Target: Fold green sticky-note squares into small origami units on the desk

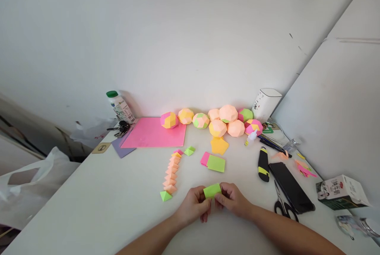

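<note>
Both my hands meet near the front of the white table. My left hand and my right hand pinch a small folded green paper between their fingertips, one at each end. Just left of my hands a row of folded orange paper units runs away from me, with a green folded unit at its near end. Beyond my hands lie green and pink square notes and an orange sheet.
Several paper balls line the wall, beside a pink sheet, a bottle and keys. To the right lie a utility knife, a black phone, scissors, a carton and a white container.
</note>
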The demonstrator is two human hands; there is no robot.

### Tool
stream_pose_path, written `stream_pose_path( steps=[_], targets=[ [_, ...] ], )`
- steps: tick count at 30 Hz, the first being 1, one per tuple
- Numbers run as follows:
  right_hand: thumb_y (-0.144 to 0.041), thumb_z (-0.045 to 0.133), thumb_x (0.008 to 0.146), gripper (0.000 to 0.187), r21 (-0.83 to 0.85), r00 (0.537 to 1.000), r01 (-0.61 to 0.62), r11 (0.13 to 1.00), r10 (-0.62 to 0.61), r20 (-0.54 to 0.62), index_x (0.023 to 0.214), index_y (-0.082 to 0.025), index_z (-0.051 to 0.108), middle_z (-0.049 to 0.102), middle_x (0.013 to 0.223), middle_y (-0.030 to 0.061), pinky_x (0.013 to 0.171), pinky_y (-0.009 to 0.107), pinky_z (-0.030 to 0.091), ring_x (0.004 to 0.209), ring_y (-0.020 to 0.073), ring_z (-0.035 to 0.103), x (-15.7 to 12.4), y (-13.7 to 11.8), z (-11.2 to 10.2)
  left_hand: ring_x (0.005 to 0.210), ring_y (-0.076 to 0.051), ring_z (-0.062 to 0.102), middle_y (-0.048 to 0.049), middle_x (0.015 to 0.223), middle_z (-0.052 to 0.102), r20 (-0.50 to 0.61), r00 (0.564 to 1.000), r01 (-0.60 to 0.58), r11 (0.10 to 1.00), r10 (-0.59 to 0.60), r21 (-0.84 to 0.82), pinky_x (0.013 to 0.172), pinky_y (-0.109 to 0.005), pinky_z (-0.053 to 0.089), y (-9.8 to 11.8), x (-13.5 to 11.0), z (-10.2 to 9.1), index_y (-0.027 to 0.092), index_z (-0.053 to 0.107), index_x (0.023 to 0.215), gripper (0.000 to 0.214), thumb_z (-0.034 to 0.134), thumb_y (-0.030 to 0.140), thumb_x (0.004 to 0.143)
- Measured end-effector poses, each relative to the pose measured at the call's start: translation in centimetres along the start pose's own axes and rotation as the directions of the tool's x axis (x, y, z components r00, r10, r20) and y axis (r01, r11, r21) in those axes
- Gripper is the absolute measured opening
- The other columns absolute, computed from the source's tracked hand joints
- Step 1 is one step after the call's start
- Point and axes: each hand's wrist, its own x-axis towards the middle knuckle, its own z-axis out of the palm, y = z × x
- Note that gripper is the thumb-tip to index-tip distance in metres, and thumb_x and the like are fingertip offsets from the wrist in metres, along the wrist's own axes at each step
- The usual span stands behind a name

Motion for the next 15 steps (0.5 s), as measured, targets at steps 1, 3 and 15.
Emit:
stream_pose_path(
  steps=[1, 3, 15],
  targets=[
    [-0.041, 0.054, 0.084, 0.028, 0.026, 1.000, -0.008, 1.000, 0.009, -0.010, 0.075, -0.015, 0.052, 0.056, 0.061, 0.0002, 0.051, 0.023, 0.040, 0.052, 0.0102, 0.049, 0.03, 0.03, -0.03, 0.032, -0.008, 0.049, 0.0044, 0.048, 0.057, 0.000, 1.000, -0.002, 1.000, 0.001, -0.013, 0.031, -0.017, 0.036, -0.04, 0.03, -0.02, 0.015, 0.049, 0.071, 0.007, 0.054, 0.019, 0.071],
    [-0.042, 0.054, 0.084, 0.029, 0.082, 0.999, -0.019, 0.996, 0.023, -0.046, 0.076, -0.015, 0.051, 0.056, 0.060, -0.0005, 0.050, 0.023, 0.040, 0.051, 0.0098, 0.049, 0.12, 0.17, -0.11, 0.031, -0.008, 0.049, 0.0045, 0.047, 0.057, -0.013, 1.000, -0.017, 0.998, 0.016, -0.059, 0.031, -0.017, 0.036, -0.20, 0.12, -0.10, 0.017, 0.045, 0.069, 0.011, 0.055, 0.021, 0.072],
    [-0.038, 0.055, 0.084, 0.026, 0.072, 0.997, -0.010, 0.997, 0.015, -0.071, 0.072, -0.017, 0.047, 0.055, 0.059, -0.0017, 0.051, 0.023, 0.038, 0.051, 0.0096, 0.048, 0.19, 0.65, -0.26, 0.045, -0.009, 0.055, -0.0008, 0.069, 0.061, -0.022, 0.996, -0.089, 0.995, 0.088, -0.050, 0.038, -0.020, 0.042, -0.09, -0.13, 0.01, 0.016, 0.048, 0.081, 0.021, 0.057, 0.035, 0.079]
  ],
)
